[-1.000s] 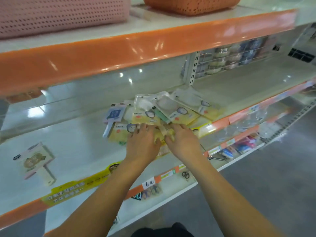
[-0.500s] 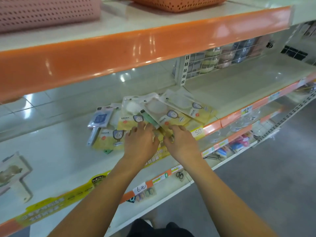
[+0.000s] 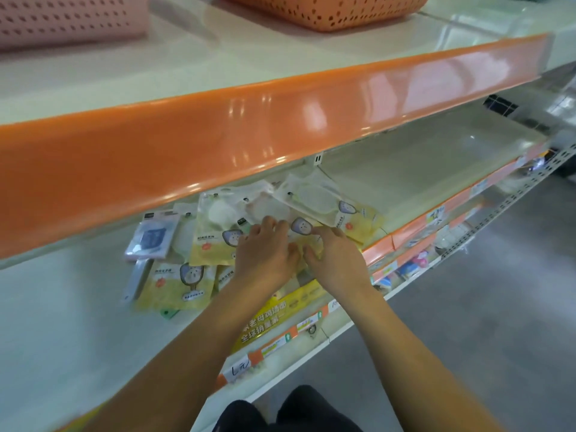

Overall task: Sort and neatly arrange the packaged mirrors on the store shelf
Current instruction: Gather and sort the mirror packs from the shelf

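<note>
ok, from the head cam i see both hands down on the pile of packaged mirrors [image 3: 268, 219] on the middle shelf [image 3: 62, 322], a pale glossy board. left hand [image 3: 265, 257] and right hand [image 3: 333, 260] sit side by side, thumbs nearly touching, fingers curled onto a yellow-and-clear packet [image 3: 304, 232] between them. looks like a pinch from both sides but i can't tell exactly how the fingertips grip, they're partly hidden.

more packets fan out beyond the fingertips, overlapping and skewed. left of the left hand: a yellow packet [image 3: 177, 285] lying flat, and further left a lilac-packaged mirror [image 3: 152, 236] with its handle pointing toward me. beyond the right hand, a clear-fronted packet [image 3: 314, 199] tilted on top of the others.

above the hands an orange shelf lip [image 3: 218, 129] cuts across the view, reflecting ceiling lights. on that upper shelf, a pink perforated basket [image 3: 62, 20] up left and an orange basket [image 3: 327, 10] up right. below my wrists, the orange price rail [image 3: 405, 241] carries a yellow banner [image 3: 274, 316] and a handwritten tag [image 3: 240, 367]. small goods on the lower shelf to the right of the right hand, blurred. grey polished floor [image 3: 498, 307] on the right.
</note>
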